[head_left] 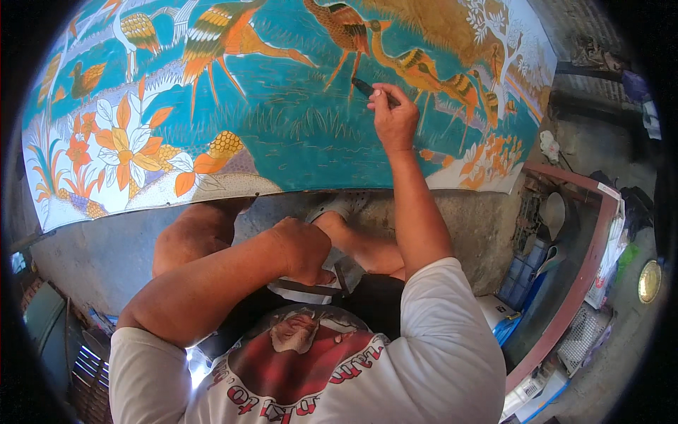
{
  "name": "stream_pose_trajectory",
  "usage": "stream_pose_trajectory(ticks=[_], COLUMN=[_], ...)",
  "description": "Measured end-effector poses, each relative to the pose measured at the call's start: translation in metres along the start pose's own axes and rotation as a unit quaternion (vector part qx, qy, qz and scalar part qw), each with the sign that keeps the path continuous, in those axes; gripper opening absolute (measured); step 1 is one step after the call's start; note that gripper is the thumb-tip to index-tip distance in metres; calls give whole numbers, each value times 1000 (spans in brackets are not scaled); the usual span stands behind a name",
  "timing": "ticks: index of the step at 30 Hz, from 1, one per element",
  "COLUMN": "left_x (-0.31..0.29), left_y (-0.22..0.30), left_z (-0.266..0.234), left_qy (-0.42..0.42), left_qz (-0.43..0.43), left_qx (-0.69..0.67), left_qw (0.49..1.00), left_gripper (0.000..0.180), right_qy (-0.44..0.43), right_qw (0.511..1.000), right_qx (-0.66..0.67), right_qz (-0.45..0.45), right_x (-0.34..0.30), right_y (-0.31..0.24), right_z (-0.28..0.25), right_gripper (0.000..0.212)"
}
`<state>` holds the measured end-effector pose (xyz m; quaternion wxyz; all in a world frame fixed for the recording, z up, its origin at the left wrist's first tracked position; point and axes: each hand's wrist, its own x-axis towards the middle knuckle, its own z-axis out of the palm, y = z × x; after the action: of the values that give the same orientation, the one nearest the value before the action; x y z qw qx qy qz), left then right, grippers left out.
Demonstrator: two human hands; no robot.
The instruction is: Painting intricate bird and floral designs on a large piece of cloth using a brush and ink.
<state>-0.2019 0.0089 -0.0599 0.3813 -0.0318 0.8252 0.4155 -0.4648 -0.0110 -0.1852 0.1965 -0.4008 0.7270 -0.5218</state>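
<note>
A large painted panel (318, 159) with a teal ground, orange-brown long-legged birds and flowers spreads in front of me. My right hand (394, 116) rests over its middle right, fingers pinched round a short dark pen-like tool (363, 87). The tool's tip points up and left, at the leg of a brown bird (340, 28); whether it touches the surface is hard to see. Below the panel's near edge, my left hand (304, 247) is held closed above my lap. Beside its fingers are dark and grey bars (311, 287); what it grips is hidden.
My bare legs and a clog-like shoe (337, 206) are under the near edge. To the right, a reddish-brown frame (590, 283) borders a blue basket (521, 272) and a round metal pan (558, 212). A slatted brown item (88, 374) stands at lower left.
</note>
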Motion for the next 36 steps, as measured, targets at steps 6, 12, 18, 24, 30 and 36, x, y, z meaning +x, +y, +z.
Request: stream_pose_trajectory(ticks=[6,12,18,24,30,36], left_x=[2,3,3,8,23,34], left_y=[-1,-1,0,-12,-36,-35], left_z=[1,3,-2,6,19,11], left_qy=[-19,-9,-32,-1,9,-47], left_qz=[-4,0,-9,-13,22,-38], left_qx=[-4,-7,2,14,-3,24], left_qw=[1000,1000,999,1000,1000,998], left_gripper=[60,60,61,63,62,63], right_qy=[1,3,-13,-66,38,285], right_qw=[1000,1000,1000,996,982,922], right_qx=[-1,10,19,-28,131,106], right_qz=[4,5,17,51,131,238], right_x=[-6,-13,-25,-64,-121,-245], right_y=[0,0,-6,-34,-55,-26], right_z=[0,-1,-9,-49,-135,-297], right_gripper=[16,14,13,17,17,27])
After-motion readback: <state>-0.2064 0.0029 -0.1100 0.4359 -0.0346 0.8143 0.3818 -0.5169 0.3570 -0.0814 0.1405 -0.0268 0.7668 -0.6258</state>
